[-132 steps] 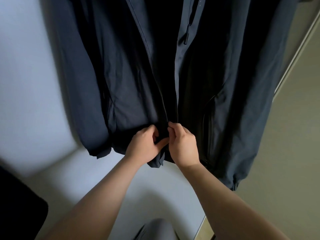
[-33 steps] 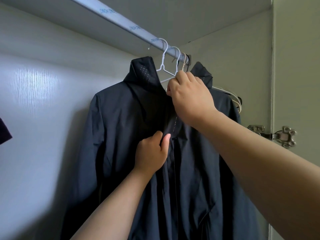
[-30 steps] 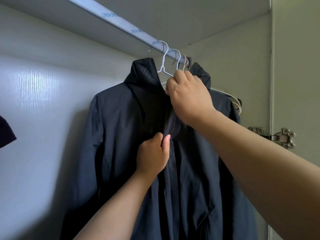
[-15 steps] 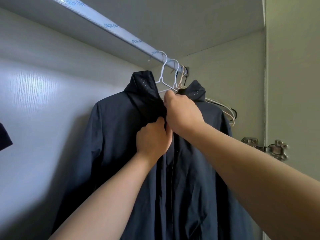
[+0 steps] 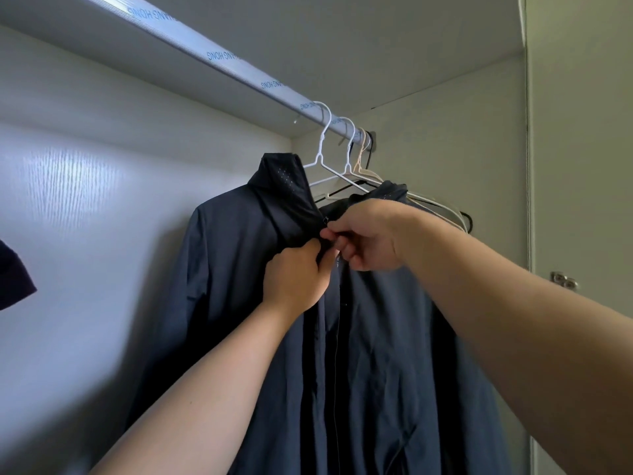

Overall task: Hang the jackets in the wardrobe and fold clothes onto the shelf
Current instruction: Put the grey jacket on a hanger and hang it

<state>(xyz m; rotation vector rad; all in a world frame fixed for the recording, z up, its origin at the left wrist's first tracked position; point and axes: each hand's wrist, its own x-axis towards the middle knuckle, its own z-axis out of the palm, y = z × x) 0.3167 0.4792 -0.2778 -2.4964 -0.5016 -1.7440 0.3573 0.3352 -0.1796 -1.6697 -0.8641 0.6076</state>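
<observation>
Under the silver wardrobe rail, left hand and right hand pinch the dark navy jacket near its collar; hem cut off.

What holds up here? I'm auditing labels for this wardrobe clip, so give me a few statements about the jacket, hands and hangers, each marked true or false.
1. The dark jacket hangs on a hanger from the rail. True.
2. The left hand hangs free, touching nothing. False: it grips the jacket's front just below the collar.
3. The right hand pinches the jacket's front edge near the collar. True.
4. Only one hanger is on the rail. False: several hangers are hooked there, pale ones and at least one dark one.
</observation>
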